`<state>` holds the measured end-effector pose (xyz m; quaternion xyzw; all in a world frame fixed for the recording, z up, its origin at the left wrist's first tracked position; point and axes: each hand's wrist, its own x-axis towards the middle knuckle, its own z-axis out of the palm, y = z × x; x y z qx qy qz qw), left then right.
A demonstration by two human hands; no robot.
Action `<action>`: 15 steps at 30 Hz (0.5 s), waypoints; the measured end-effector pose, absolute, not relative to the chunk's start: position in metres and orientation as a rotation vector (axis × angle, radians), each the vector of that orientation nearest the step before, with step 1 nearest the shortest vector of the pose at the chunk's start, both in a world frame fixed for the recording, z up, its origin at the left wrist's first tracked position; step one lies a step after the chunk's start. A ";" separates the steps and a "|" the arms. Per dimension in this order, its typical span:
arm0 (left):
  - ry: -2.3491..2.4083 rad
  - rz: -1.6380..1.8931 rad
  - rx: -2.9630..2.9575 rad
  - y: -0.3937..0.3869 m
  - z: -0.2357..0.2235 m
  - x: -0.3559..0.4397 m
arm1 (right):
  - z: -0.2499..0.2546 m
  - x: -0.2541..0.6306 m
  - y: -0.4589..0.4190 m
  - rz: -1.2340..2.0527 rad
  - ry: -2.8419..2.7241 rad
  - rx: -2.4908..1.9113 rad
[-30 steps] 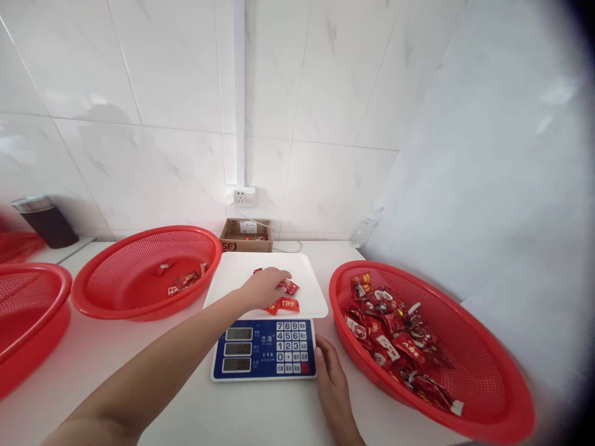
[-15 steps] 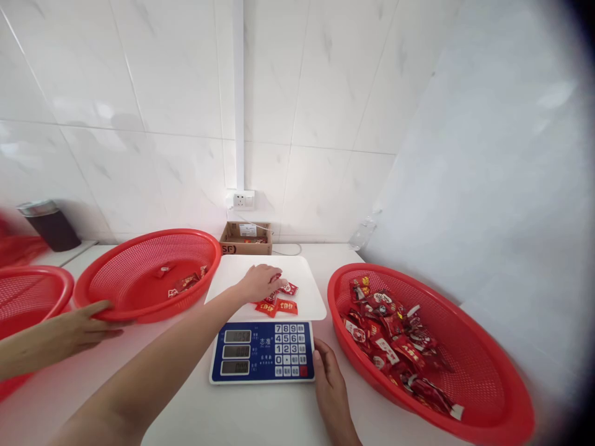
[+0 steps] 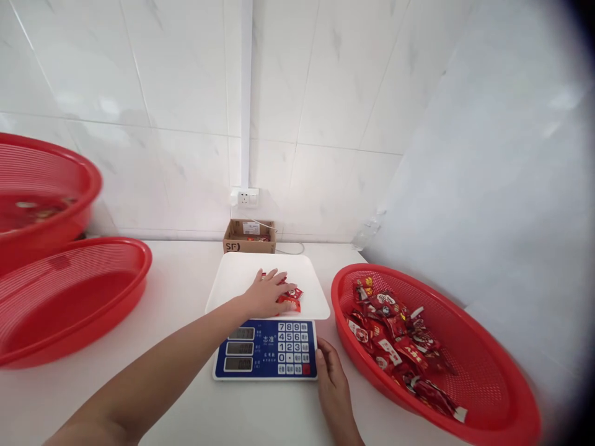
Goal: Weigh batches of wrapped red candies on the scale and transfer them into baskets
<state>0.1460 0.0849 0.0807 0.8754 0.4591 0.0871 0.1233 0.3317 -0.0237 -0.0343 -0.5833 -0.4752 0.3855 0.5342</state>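
Note:
My left hand (image 3: 268, 296) lies over several small red packets (image 3: 292, 300) on the white pan (image 3: 232, 275) of a digital scale. Its fingers are spread, and it partly hides the packets. My right hand (image 3: 333, 381) rests against the right side of the scale's blue keypad panel (image 3: 267, 350), fingers loosely bent and holding nothing visible. Beside that hand, a red mesh basket (image 3: 493, 365) contains many red wrapped packets (image 3: 400, 334). The left forearm crosses in front of part of the scale's display.
Two red baskets are at the left: one low (image 3: 106, 272), the other raised above it (image 3: 88, 186) with blurred packets inside. Behind the scale stands a cardboard box (image 3: 248, 246), below a wall socket (image 3: 248, 197). A clear bottle (image 3: 368, 232) is by the wall at the right.
The basket left of the scale is gone from its spot, and one with packets now appears raised at far left. Another person's hand has left view. My left fingers have spread over the packets.

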 end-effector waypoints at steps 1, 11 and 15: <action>1.343 0.258 2.549 0.085 0.081 0.146 | -0.035 0.332 -0.023 0.919 -1.129 -1.389; 1.874 0.569 2.486 0.061 0.105 0.056 | -0.034 0.333 -0.023 0.923 -1.143 -1.410; 2.565 0.618 2.129 0.042 0.108 -0.039 | -0.039 0.335 -0.022 0.900 -1.140 -1.437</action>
